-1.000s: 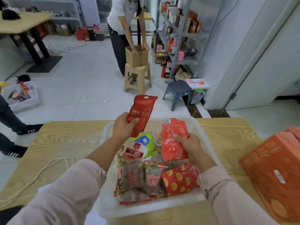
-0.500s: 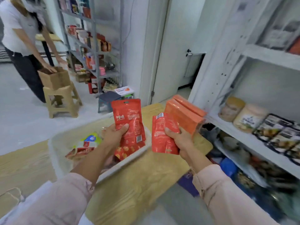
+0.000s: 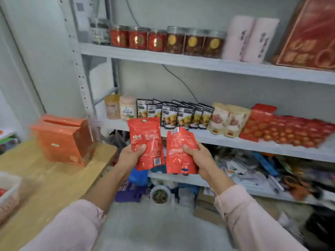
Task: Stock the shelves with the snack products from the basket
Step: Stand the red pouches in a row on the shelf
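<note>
Wooden bench (image 3: 54,178) at left carries the white basket (image 3: 9,189) at its left edge and orange boxes (image 3: 61,140) at its far edge. The hands are apart: left hand (image 3: 130,156) grips the first red pouch (image 3: 145,134), right hand (image 3: 201,160) grips the second red pouch (image 3: 179,153), before the middle shelf (image 3: 235,140). Probably best stood upright, labels forward, beside the similar red packets (image 3: 282,131) at the shelf's right end.

A single head-worn wide-angle camera looks forward and down, close over the left hand (image 3: 129,157) and right hand (image 3: 201,160); the shelves (image 3: 181,61) stand just beyond them, the desk (image 3: 54,178) to their left.
</note>
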